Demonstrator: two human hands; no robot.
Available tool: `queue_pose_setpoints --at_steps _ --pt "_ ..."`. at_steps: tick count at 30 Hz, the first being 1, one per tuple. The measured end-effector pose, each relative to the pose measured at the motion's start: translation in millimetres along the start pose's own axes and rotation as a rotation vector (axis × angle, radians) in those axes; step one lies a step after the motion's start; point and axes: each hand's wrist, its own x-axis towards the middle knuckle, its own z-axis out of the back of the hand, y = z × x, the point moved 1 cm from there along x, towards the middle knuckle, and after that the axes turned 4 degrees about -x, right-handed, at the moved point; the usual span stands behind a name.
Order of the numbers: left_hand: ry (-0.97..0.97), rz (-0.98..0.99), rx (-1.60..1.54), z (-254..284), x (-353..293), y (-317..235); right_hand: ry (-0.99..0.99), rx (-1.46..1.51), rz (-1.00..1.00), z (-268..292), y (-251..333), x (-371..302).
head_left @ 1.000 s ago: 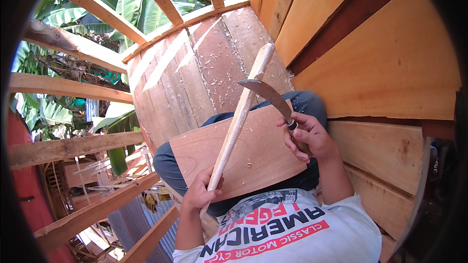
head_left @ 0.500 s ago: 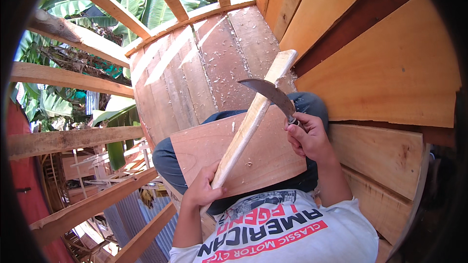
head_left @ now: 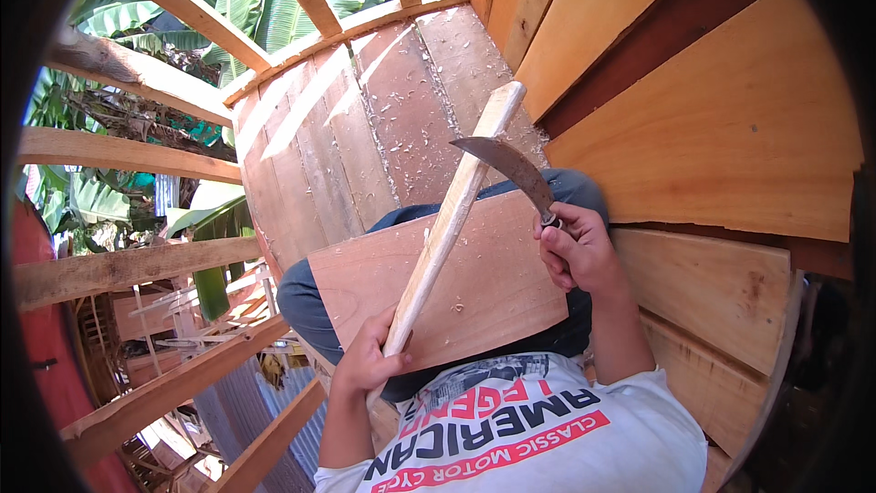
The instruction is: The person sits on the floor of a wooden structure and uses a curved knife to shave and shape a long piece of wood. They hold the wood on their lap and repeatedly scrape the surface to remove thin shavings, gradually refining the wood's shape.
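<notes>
My left hand (head_left: 371,355) is closed round the near end of a pale wooden stick (head_left: 447,224), which slants up and away to the right across my lap. In my right hand (head_left: 576,246) is the handle of a curved sickle-like knife (head_left: 511,167); my fingers hide most of that handle. The dark blade crosses over the upper part of the stick, its tip pointing left. From this view I cannot tell whether blade and wood touch. Beneath the stick, a flat reddish-brown board (head_left: 493,310) rests over my legs.
Wood shavings lie scattered on the plank floor (head_left: 310,146). Plank walls (head_left: 703,128) rise close on my right. To the left, spaced wooden bars (head_left: 137,265) form an open railing, with banana leaves (head_left: 246,0) and corrugated metal sheets (head_left: 255,420) beyond.
The stick's far end has swung left and tilts more upright. My left hand has shifted slightly left, while the knife stays nearly in place, its blade now crossing the stick nearer its tip.
</notes>
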Motion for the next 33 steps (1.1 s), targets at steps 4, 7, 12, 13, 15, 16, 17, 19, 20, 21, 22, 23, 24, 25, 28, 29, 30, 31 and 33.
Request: queue_pose_setpoints --at_steps 4,7,12,13,15,16,17,19,20,21,22,23,24,25,28,29,30,31,33 --pt "-0.017 0.011 0.008 -0.2 3.8 2.2 0.063 -0.061 -0.045 -0.3 2.6 1.7" --pt "-0.052 -0.018 0.048 0.8 3.4 0.7 0.103 -0.064 -0.026 -1.0 -1.6 6.1" --pt "-0.057 -0.031 0.098 -1.7 5.7 -2.1 0.025 -0.031 -0.058 3.2 -5.1 5.5" --pt "-0.044 -0.021 0.098 0.0 4.5 -0.4 0.083 -0.081 -0.044 2.8 -4.4 5.0" --pt "-0.049 -0.030 0.107 -1.4 4.7 -2.2 0.099 -0.076 -0.038 3.4 -3.4 6.0" --pt "-0.067 -0.049 0.116 -5.5 6.6 -7.5 0.057 -0.022 -0.047 5.1 -2.3 8.8" --pt "-0.071 -0.056 0.126 -6.1 6.5 -8.1 0.015 0.032 -0.056 5.7 -1.8 10.3" --pt "-0.061 -0.056 0.146 -4.9 5.7 -7.6 0.139 -0.060 -0.100 -5.0 0.9 6.7" --pt "-0.049 -0.050 0.157 -4.6 5.6 -8.4 0.199 -0.105 -0.123 -8.8 1.7 5.6" --pt "-0.070 -0.056 0.183 -5.5 6.1 -8.5 0.129 -0.106 -0.039 -7.2 0.2 7.7" --pt "-0.091 -0.061 0.210 -8.2 7.0 -10.3 0.065 -0.051 -0.032 -3.4 1.0 10.8" --pt "-0.113 -0.062 0.232 -10.1 5.7 -10.0 0.002 0.004 -0.033 0.7 1.4 13.2" --pt "-0.104 -0.093 0.253 -9.8 6.5 -9.4 -0.056 0.058 -0.027 4.0 1.9 16.2" --pt "-0.096 -0.124 0.274 -8.8 7.7 -7.8 -0.053 0.060 -0.079 0.1 -4.2 14.2" --pt "-0.085 -0.168 0.304 -7.9 5.9 -5.1 0.162 -0.150 -0.068 1.9 -1.7 5.3" --pt "-0.083 -0.174 0.308 -8.0 5.1 -4.5 -0.002 -0.006 -0.073 5.3 0.9 5.7" --pt "-0.088 -0.164 0.345 -9.5 6.9 -5.9 -0.035 0.000 -0.085 6.7 0.1 5.9" --pt "-0.093 -0.155 0.382 -10.7 10.5 -9.1 -0.067 0.006 -0.096 7.5 -1.2 6.4" --pt "-0.103 -0.146 0.406 -12.4 11.3 -9.8 -0.024 -0.053 -0.147 2.8 -0.5 5.3"
